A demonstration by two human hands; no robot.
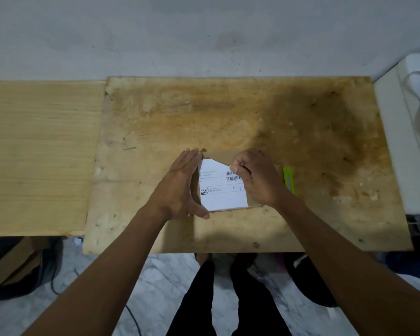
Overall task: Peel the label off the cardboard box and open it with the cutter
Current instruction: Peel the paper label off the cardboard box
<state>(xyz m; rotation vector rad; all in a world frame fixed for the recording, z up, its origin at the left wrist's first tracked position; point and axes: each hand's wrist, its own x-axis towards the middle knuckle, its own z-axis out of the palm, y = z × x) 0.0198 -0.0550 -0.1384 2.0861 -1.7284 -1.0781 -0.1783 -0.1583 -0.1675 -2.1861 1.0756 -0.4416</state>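
A small brown cardboard box point(224, 156) lies flat on the stained plywood board point(252, 117). A white shipping label point(222, 192) with barcodes covers most of its top; the label's far edge is torn back, baring cardboard. My left hand point(180, 187) grips the box's left side, fingers along the edge and thumb at the near corner. My right hand point(257, 178) rests on the box's right part, fingertips pinching the label's torn edge near the barcode. A lime-green cutter point(289, 179) lies on the board just right of my right hand, partly hidden by it.
A paler wooden panel point(39, 154) adjoins the board on the left. A white appliance point(403, 141) with clear tubing stands at the right edge. Below the board's near edge are my legs, a marble floor, cables and a cardboard box point(12, 263) at lower left.
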